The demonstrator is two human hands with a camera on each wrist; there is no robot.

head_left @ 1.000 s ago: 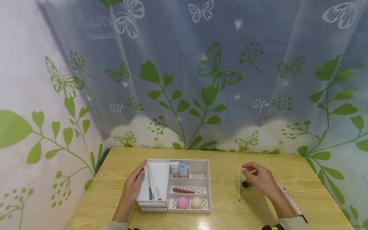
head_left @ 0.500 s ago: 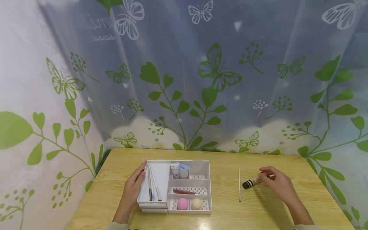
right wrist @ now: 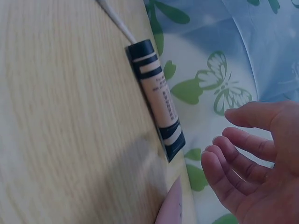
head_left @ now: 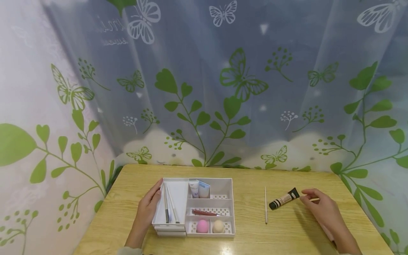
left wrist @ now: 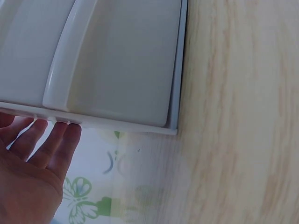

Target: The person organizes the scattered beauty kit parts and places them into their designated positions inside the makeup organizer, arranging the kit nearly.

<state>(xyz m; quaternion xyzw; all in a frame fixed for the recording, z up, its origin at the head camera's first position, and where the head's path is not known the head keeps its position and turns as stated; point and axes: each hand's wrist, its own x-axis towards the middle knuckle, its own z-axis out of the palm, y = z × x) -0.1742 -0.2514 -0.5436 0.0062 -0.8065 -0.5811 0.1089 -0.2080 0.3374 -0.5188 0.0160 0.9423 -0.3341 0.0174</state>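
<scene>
My left hand [head_left: 149, 202] rests along the left side of a white organizer box [head_left: 233, 209], its fairly straight fingers [left wrist: 63, 144] touching the wall. Slim brushes [head_left: 166, 203] lie on the box's raised left section. Compartments to the right hold two small tubes [head_left: 199, 190], a dark red pen-like item [head_left: 204, 212], a pink sponge [head_left: 202, 226] and a beige sponge [head_left: 218, 226]. On the table, a beige-and-black squeeze tube [right wrist: 159, 95] lies close to my right hand [head_left: 325, 209], which hovers at its black end with loosely bent fingers and holds nothing.
A thin pale stick [head_left: 266, 205] lies on the wooden table [head_left: 248, 226] between box and tube. A pink tube [right wrist: 172, 207] lies under my right forearm, mostly hidden in the head view. A patterned curtain [head_left: 204, 88] hangs behind the table's back edge.
My right hand has moved right, off the beige-and-black squeeze tube, which lies uncovered on the table. My left hand has stayed on the box.
</scene>
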